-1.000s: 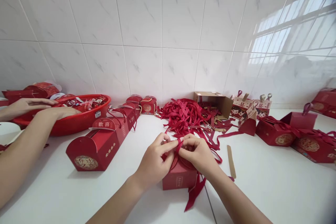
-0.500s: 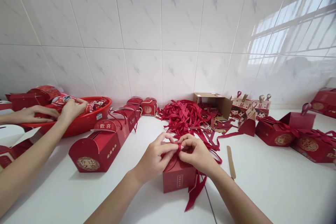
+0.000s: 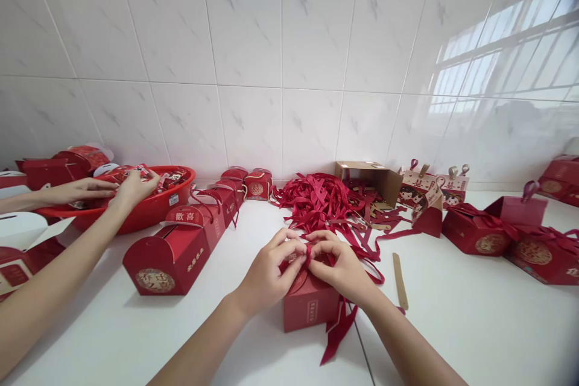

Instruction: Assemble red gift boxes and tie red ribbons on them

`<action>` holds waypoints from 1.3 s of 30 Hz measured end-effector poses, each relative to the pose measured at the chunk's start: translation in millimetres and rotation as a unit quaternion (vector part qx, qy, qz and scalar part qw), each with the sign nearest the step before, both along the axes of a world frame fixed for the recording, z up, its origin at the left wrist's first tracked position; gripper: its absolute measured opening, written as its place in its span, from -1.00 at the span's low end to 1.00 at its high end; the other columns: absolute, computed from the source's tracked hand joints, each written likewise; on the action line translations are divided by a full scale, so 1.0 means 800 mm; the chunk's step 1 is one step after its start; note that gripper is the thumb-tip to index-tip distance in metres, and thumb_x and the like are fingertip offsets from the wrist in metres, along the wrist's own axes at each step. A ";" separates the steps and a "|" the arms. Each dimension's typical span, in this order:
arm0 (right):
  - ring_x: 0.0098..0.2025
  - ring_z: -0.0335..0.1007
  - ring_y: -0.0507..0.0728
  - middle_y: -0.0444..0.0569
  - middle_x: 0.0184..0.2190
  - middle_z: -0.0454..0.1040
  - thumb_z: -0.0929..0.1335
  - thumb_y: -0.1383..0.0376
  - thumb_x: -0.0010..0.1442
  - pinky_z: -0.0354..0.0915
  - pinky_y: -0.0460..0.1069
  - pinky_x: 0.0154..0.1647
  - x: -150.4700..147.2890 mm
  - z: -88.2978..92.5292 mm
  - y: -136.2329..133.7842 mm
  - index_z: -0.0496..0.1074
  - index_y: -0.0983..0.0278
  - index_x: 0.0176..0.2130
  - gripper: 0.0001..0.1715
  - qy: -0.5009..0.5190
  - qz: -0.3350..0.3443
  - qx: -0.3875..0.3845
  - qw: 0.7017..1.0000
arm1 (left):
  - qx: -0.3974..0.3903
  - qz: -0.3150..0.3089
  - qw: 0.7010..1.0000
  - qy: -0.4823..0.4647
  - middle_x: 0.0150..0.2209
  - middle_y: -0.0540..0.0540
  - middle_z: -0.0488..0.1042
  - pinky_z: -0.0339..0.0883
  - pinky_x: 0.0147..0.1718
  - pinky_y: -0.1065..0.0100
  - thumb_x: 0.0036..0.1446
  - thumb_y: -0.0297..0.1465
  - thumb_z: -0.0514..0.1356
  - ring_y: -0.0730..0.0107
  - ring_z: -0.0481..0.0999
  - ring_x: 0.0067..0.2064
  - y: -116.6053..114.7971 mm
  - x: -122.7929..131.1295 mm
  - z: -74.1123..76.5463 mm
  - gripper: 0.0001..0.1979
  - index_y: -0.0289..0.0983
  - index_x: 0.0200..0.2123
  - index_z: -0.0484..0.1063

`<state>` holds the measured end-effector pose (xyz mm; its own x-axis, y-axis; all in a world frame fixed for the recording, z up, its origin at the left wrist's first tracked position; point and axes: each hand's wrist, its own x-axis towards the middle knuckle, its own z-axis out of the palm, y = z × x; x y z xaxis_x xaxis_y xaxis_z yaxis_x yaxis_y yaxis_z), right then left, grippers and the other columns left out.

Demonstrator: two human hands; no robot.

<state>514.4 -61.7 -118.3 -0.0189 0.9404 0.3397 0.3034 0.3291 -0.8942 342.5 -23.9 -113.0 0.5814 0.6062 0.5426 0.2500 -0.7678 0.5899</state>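
Note:
A red gift box (image 3: 311, 309) sits on the white table in front of me, its top partly hidden by my hands. My left hand (image 3: 275, 265) pinches a red ribbon (image 3: 309, 252) at the top of the box. From the other side my right hand (image 3: 335, 262) has its thumb and fingers closed on the same ribbon, close to the left fingertips. Loose ribbon tails (image 3: 337, 335) hang down the right side of the box onto the table. Just behind my hands lies a tangled heap of red ribbons (image 3: 316, 196).
At left, another person's hands (image 3: 131, 193) reach into a red basin (image 3: 149, 211) of wrapped sweets. A row of closed red boxes (image 3: 174, 259) runs toward the wall. An open cardboard box (image 3: 389, 187), a flat tan strip (image 3: 400, 280) and finished-looking red boxes (image 3: 479, 230) stand at right.
My hands stay at the top of the box, with the fingers shifting slightly on the ribbon. The other person's hands move within the basin. The whole view has shifted a little.

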 end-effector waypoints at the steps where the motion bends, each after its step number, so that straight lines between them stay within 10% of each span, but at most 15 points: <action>1: 0.06 0.31 0.21 0.03 -0.06 0.37 0.37 0.38 -0.05 0.16 0.08 0.09 0.000 0.000 0.000 0.47 0.26 -0.50 -0.95 -0.003 -0.002 0.000 1.000 | -0.003 0.001 1.000 0.000 -0.19 -0.08 0.31 0.30 -0.26 0.41 0.22 -0.50 0.04 0.41 0.40 -0.22 0.000 0.000 0.000 -0.85 -0.23 -0.33 0.38; 16: 0.10 0.27 0.23 0.01 0.00 0.36 0.38 0.37 -0.03 0.08 0.12 0.14 0.032 0.002 0.000 0.42 0.24 -0.52 -0.94 -0.039 -0.035 -0.015 0.999 | 0.016 0.068 0.995 0.070 -0.25 -0.08 0.38 0.29 -0.18 0.28 0.26 -0.40 -0.01 0.30 0.39 -0.22 0.010 -0.023 0.021 -0.85 -0.22 -0.37 0.29; 32: 0.13 0.28 0.23 0.01 0.07 0.35 0.41 0.09 0.08 0.15 0.09 0.13 0.026 0.009 -0.009 0.50 0.21 -0.39 -0.76 0.095 0.061 -0.074 0.991 | -0.194 0.032 0.980 -0.026 -0.02 -0.17 0.43 0.31 0.01 0.13 0.22 -0.15 0.06 0.18 0.42 0.01 0.009 -0.009 0.008 -0.66 -0.25 -0.45 0.40; 39: 0.15 0.27 0.25 -0.01 0.13 0.34 0.43 0.15 0.03 0.15 0.10 0.13 0.026 0.004 -0.005 0.46 0.23 -0.47 -0.79 0.149 0.062 -0.090 0.983 | -0.252 0.005 0.966 -0.056 0.11 -0.14 0.39 0.32 0.04 0.16 0.23 -0.10 0.06 0.14 0.36 0.14 0.004 -0.004 0.007 -0.63 -0.20 -0.14 0.51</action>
<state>535.0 -65.6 -115.3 -0.0621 0.9824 0.1760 -0.0132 0.1755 -0.9844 339.4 -20.4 -107.4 0.5283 0.8154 0.2368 0.1688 -0.3742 0.9118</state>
